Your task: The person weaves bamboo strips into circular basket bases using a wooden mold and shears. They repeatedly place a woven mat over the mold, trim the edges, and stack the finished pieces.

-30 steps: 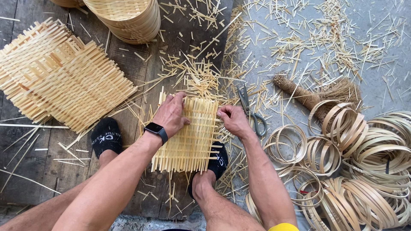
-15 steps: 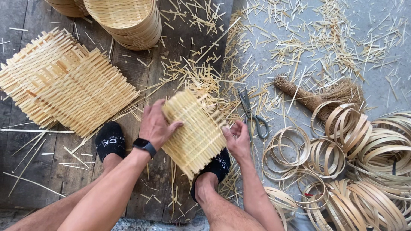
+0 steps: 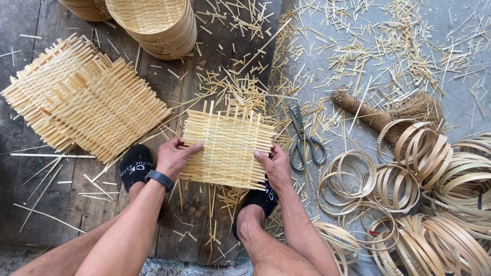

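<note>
Hands on the work: a square woven bamboo mat is held flat between them, low over the dark wooden boards, just ahead of the person's two feet in black socks. Its left edge is pinched by the left hand, thumb laid across the top of the weave and fingers curled under. Its right edge is clamped by the right hand in the same way, thumb on top, so both grips are closed on the mat. A black smartwatch is worn on the left wrist. Loose strip ends are seen sticking out along the mat's far edge.

To the left, a stack of finished woven mats is spread over the boards, well apart from the held one. Beyond it, nested round woven baskets are stacked at the top. Just right of the mat, a pair of grey scissors is laid on the concrete, blades pointing away. Farther right a straw hand broom is lying among cuttings, and a heap of coiled bamboo hoops is piled at the right edge. Bamboo offcuts are scattered all across the floor.
</note>
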